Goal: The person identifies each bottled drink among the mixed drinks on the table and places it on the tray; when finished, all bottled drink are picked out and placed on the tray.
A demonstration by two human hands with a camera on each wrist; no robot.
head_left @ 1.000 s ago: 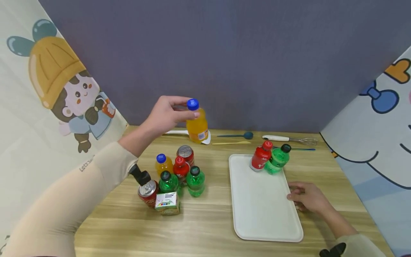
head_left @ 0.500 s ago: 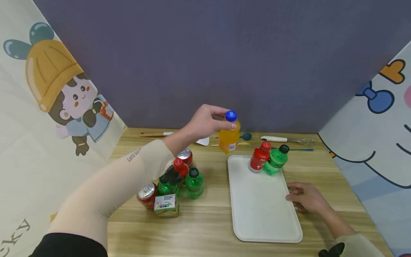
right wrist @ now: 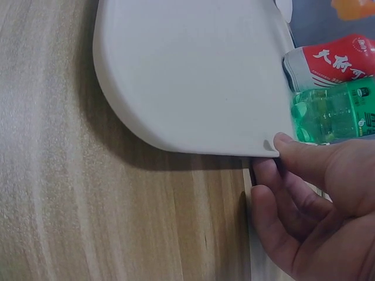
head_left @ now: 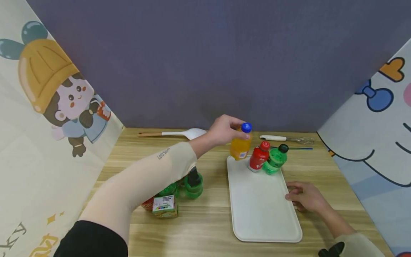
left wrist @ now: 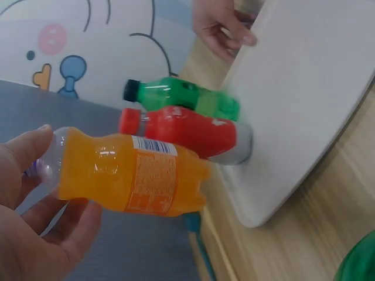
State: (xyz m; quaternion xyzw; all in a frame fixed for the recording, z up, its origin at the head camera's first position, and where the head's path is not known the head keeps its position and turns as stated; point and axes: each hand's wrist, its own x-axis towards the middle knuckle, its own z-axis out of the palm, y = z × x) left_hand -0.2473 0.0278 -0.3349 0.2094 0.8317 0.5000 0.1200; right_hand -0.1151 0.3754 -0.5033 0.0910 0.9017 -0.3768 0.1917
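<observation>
My left hand (head_left: 226, 130) grips an orange soda bottle (head_left: 240, 147) by its neck, below the blue cap. In the head view the bottle hangs over the far left corner of a white tray (head_left: 263, 210); the left wrist view shows its barcode label. Right beside it on the tray stand a red bottle (head_left: 258, 157) and a green bottle (head_left: 276, 159) with a black cap. At the tray's right edge my right hand (head_left: 306, 198) pinches the rim, thumb on top and fingers curled below, as the right wrist view (right wrist: 316, 199) shows.
Left of the tray stand a green bottle (head_left: 193, 187), a small carton (head_left: 165, 206) and other drinks, partly hidden by my left sleeve. Along the back lie a white spatula (head_left: 192, 133) and a whisk (head_left: 289, 139). A grey wall panel (head_left: 205, 64) rises behind the table.
My left hand has carried the orange soda bottle rightward and down, from above the drinks on the left to the tray's far left corner. The right hand stays at the rim.
</observation>
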